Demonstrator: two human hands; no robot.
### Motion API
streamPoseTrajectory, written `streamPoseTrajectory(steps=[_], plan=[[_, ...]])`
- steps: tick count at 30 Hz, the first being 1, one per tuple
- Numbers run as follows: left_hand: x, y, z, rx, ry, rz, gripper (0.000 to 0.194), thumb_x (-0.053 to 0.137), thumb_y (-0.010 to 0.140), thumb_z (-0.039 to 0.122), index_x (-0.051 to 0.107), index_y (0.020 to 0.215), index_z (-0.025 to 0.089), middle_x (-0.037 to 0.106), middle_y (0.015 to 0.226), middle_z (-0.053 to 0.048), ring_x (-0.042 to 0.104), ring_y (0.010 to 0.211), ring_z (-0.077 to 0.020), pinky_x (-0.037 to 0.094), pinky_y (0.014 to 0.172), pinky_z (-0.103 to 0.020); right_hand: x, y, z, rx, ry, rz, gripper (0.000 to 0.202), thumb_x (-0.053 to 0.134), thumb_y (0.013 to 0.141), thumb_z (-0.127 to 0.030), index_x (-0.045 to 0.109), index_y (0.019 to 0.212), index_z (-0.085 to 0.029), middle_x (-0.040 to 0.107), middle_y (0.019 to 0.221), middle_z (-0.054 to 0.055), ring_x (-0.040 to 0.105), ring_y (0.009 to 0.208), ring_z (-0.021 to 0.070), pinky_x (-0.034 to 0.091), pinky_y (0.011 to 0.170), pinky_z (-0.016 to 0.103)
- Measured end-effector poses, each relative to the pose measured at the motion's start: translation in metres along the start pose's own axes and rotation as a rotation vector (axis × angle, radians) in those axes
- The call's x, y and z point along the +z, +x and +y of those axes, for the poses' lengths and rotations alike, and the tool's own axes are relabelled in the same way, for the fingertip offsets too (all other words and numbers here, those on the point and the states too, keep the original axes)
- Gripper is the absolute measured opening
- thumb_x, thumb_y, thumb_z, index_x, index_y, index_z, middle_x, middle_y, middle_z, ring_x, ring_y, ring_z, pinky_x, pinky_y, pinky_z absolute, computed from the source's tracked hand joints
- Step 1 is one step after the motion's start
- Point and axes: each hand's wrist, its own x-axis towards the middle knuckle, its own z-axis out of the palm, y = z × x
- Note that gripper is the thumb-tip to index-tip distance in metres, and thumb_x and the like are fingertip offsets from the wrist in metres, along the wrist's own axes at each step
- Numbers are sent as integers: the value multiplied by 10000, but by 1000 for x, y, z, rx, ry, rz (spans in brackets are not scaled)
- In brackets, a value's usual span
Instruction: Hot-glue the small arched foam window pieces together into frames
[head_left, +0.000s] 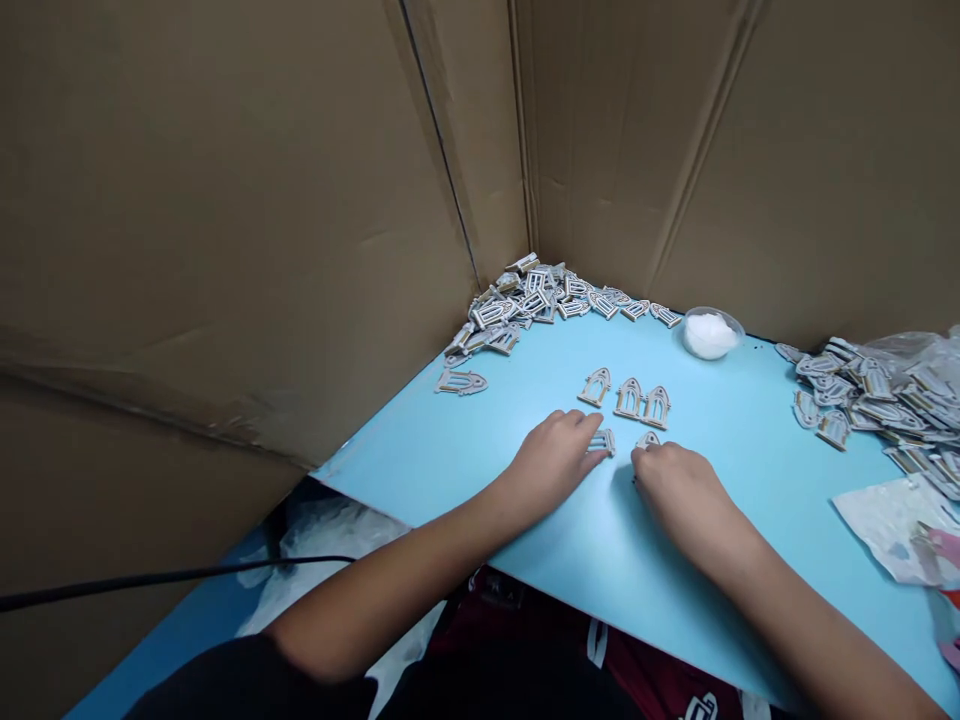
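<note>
My left hand is closed on a small arched window-shaped piece, white with gold-brown edges, low over the blue tabletop. To its right, my right hand has its fingers curled together beside another arched piece, whose tip shows past the knuckles. What else those fingers may hold is hidden. Just beyond my hands, one arched piece lies apart, and two more lie side by side, points away from me.
Many similar pieces are heaped in the far corner against cardboard walls. A clear bowl of white material stands at the back. More pieces and a plastic sheet lie at right. A black cable crosses lower left.
</note>
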Motion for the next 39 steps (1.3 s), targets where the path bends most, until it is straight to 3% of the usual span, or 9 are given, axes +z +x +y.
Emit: streamPoseTrajectory(steps=[4, 7, 14, 17, 20, 29, 32, 34, 39], plan=[[-6, -3, -13, -35, 4, 56, 349, 672, 947, 354, 656, 1245, 171, 691, 1208, -137, 624, 1116, -339, 510, 963, -455, -6, -1, 1, 7, 26, -67, 272, 467, 937, 11, 709, 956, -113, 744, 967, 167, 724, 879, 256, 408, 631, 305], [-5, -7, -24, 45, -18, 14, 253, 637, 931, 213, 700, 1175, 188, 704, 1150, -105, 648, 1059, -294, 530, 935, -411, -5, -1, 1, -12, 54, -80, 276, 467, 934, 10, 702, 1001, -119, 736, 1001, 151, 715, 889, 243, 400, 645, 303], [3, 11, -25, 278, -78, -39, 453, 468, 909, -11, 781, 1112, 247, 555, 1498, -84, 489, 1407, -275, 424, 1168, -429, -5, -5, 10, -47, 123, -63, 343, 440, 896, 28, 701, 1036, -145, 722, 996, 115, 689, 885, 213, 382, 672, 296], [0, 14, -24, 347, -108, -60, 334, 551, 901, 48, 788, 1052, 230, 600, 1432, -96, 532, 1369, -266, 452, 1149, -397, -5, -5, 17, -71, 156, -55, 333, 449, 863, 37, 711, 937, -155, 720, 961, 95, 670, 848, 193, 369, 672, 290], [-1, 14, -25, 392, -130, -59, 193, 692, 885, 198, 781, 1054, 219, 619, 1374, -120, 554, 1325, -307, 459, 1138, -446, -2, -2, 25, -89, 195, -33, 310, 453, 876, 16, 705, 890, -164, 715, 936, 75, 647, 824, 181, 362, 676, 283], [13, 32, -18, 454, -143, -22, 364, 520, 936, 69, 799, 1041, 277, 662, 1309, -65, 596, 1253, -234, 471, 1113, -389, 8, 10, 39, -110, 259, -35, 177, 582, 815, -32, 692, 818, -171, 694, 884, 47, 578, 738, 143, 336, 635, 249], [7, 29, -21, 378, -115, 15, 379, 510, 929, 88, 770, 1127, 281, 651, 1360, -42, 588, 1274, -215, 468, 1120, -357, 10, 9, 37, -94, 245, -12, 146, 573, 848, -66, 675, 824, -166, 670, 859, 51, 536, 691, 135, 307, 611, 260], [-4, 23, -34, 245, -73, 75, 371, 489, 942, 139, 729, 1197, 260, 632, 1390, -53, 568, 1293, -239, 455, 1139, -397, 12, 8, 35, -92, 236, 7, 139, 563, 860, -73, 662, 830, -166, 654, 847, 48, 512, 678, 131, 292, 604, 264], [-40, -4, -96, -256, 107, 217, 441, 477, 910, 269, 638, 1301, 144, 579, 1397, -196, 503, 1313, -437, 419, 1089, -629, 14, 8, 31, -114, 221, 36, 61, 632, 848, -107, 650, 859, -164, 643, 869, 39, 481, 687, 127, 269, 601, 267]])
